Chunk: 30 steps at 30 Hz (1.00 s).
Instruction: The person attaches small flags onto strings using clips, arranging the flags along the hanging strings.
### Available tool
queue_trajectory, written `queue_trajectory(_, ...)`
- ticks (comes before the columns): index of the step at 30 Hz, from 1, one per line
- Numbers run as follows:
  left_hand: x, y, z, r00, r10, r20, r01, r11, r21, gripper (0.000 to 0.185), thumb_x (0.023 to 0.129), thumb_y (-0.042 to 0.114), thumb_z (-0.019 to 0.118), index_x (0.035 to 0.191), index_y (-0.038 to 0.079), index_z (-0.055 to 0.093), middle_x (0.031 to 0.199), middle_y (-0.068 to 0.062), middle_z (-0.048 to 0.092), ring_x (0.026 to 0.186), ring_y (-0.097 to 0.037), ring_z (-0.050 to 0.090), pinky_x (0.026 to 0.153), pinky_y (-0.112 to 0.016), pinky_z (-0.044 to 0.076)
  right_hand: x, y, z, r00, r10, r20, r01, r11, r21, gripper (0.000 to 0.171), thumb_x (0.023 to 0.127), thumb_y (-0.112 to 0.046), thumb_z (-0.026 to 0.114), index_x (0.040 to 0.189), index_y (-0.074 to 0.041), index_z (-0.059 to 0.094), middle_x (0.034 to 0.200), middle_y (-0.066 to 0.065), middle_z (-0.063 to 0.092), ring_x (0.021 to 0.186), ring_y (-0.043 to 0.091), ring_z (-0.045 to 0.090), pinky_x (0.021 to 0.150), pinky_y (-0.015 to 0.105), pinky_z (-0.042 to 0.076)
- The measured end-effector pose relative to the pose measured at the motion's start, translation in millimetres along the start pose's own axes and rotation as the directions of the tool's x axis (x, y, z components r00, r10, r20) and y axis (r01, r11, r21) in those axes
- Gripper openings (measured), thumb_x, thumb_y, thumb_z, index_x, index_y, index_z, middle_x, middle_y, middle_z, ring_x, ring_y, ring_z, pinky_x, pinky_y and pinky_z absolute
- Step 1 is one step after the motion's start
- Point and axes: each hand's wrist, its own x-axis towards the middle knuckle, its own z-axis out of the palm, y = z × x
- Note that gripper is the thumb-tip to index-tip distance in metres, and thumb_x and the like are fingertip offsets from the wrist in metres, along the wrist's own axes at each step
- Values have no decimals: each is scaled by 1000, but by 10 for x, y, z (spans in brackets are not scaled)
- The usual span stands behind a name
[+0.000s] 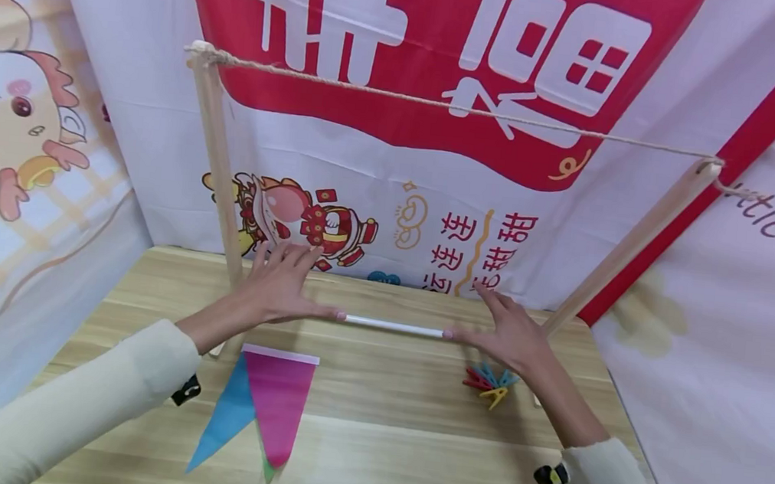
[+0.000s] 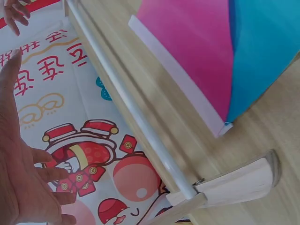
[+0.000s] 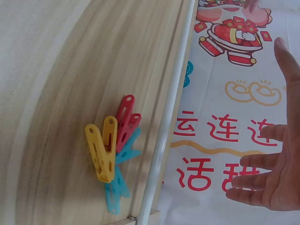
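My left hand and right hand are spread, with straight fingers and thumbs pointing towards each other. Between the thumbs shows a white rod, which runs low between the wooden posts. The wrist views show both hands apart from this rod, holding nothing. A twine line is strung across the tops of the left post and right post. Below my left hand lie overlapping pennants: pink, blue and a green tip. Near my right hand sit several clothespins, yellow, red and blue.
The frame stands on a wood-grain tabletop. Printed cloth hangs close behind it, with more cloth at the left and right. A wooden foot of the frame juts forward near the pennants.
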Motion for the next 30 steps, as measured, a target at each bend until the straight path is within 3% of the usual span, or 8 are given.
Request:
queue_trajectory(6,-41,-20,61,1000,6,-10,-6,1000,9,141,72,108,64,177,18,37,181,-15,39,171,-45,26,135,-82,11,-65,44,66,1000,-12,8,12,1000,-24,122,84,-99,63,180,-31,30,184,21,35,162,55,43,121,84,43)
queue_trajectory(17,-108,-44,153,1000,-5,-1,5,1000,-13,140,71,107,67,174,15,43,177,-20,47,167,-47,39,134,-83,17,-159,107,196,998,33,60,-33,999,-3,116,86,-97,65,170,-18,51,171,25,53,157,51,52,121,79,46)
queue_trajectory(24,-181,-61,230,1000,-20,17,21,999,-49,138,72,105,68,172,12,47,175,-21,50,161,-53,43,127,-79,29,-208,164,279,999,7,40,-7,1000,5,115,83,-96,71,159,-10,64,162,22,64,151,48,59,120,72,51)
queue_trajectory(30,-263,-76,292,999,-29,30,31,999,-45,131,74,104,68,163,8,57,162,-24,60,152,-49,53,122,-79,37,-240,178,355,998,8,59,-10,999,35,112,80,-93,77,152,-7,70,153,20,71,142,45,67,116,70,55)
